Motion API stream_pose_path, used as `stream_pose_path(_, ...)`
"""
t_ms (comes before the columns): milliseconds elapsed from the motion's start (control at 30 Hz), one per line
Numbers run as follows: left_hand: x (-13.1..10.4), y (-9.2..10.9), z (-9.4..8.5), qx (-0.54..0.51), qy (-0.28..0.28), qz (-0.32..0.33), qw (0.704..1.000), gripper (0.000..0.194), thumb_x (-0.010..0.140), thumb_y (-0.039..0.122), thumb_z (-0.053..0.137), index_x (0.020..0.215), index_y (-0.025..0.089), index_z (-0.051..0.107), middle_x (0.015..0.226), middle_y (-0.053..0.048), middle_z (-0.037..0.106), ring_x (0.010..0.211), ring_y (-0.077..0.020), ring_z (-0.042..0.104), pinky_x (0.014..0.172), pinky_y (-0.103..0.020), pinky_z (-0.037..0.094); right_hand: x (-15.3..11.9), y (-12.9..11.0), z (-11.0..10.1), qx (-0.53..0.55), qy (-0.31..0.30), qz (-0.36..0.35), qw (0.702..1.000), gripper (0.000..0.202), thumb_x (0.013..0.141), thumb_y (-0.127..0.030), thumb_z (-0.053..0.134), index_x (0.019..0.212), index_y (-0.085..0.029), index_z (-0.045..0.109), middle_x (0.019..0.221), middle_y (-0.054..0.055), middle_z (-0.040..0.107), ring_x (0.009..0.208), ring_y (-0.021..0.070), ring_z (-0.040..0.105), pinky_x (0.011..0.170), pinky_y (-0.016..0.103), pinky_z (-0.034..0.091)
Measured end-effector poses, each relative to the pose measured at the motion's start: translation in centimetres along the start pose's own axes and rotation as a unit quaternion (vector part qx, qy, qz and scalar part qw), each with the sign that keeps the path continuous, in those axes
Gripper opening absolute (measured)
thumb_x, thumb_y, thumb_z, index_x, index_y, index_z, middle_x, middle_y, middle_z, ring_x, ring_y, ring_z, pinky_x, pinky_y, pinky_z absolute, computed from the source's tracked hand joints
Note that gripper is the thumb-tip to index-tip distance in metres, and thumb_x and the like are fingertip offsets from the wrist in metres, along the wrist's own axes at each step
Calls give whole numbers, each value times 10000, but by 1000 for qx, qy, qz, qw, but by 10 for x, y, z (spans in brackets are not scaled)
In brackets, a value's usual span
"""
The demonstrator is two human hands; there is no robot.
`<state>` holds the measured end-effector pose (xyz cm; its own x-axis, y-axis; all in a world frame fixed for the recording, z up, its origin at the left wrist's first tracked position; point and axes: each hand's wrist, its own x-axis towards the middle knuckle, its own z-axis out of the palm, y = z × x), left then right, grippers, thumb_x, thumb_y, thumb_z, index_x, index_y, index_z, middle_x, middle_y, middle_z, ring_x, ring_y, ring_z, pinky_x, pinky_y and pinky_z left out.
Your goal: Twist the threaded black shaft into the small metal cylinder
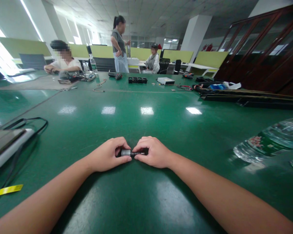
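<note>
A small silver cylinder (126,152), which looks like a small motor, lies level between the thumb and fingers of my left hand (109,153). From its right end runs a thin, dark, ridged shaft (138,153). My right hand (154,152) is closed around that shaft, thumb below and fingers above. Both hands rest low over the green tabletop (136,125), with their fingertips nearly meeting. The far ends of the piece are partly hidden inside the hands.
Plastic water bottles (271,139) lie at right. A white device (9,143) with a black cable (14,159) sits at left. Farther back are a black block (137,80), a white box (165,81) and long dark bars (249,97). Several people are beyond.
</note>
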<state>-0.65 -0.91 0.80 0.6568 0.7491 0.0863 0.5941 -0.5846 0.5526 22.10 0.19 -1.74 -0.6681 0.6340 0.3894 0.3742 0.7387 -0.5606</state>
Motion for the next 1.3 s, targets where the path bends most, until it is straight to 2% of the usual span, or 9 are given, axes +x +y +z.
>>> stream_pose_path(433,-2,-2,-2,8,1,-5,1000,230,848,374,652,946,168,618,796,1,563,671,-140,513,614,-246,380,-1,-4,1,-10,9,39,999,140,709,-133,731,841,-179,718,751,1,671,719,141,589,714,267,430)
stream_pose_path(667,-1,-5,-3,17,5,-7,1000,235,854,387,650,931,169,609,805,-1,570,690,-146,532,632,-252,394,0,-4,1,-7,16,50,999,108,743,-202,758,839,-176,717,747,3,662,710,131,577,687,251,423)
stream_pose_path(1100,-1,-8,-5,19,20,8,1000,229,842,382,663,913,169,619,832,-11,594,702,-144,544,659,-255,412,-1,-3,0,-29,33,69,997,87,710,-167,757,777,-176,701,730,-6,639,712,133,563,686,261,409)
stream_pose_path(1300,-2,-6,-7,19,13,-19,1000,240,846,392,649,940,172,636,796,-8,621,685,-146,551,635,-246,408,-1,-4,0,-29,31,72,997,77,715,-167,749,773,-178,700,722,-8,627,702,130,559,671,257,405)
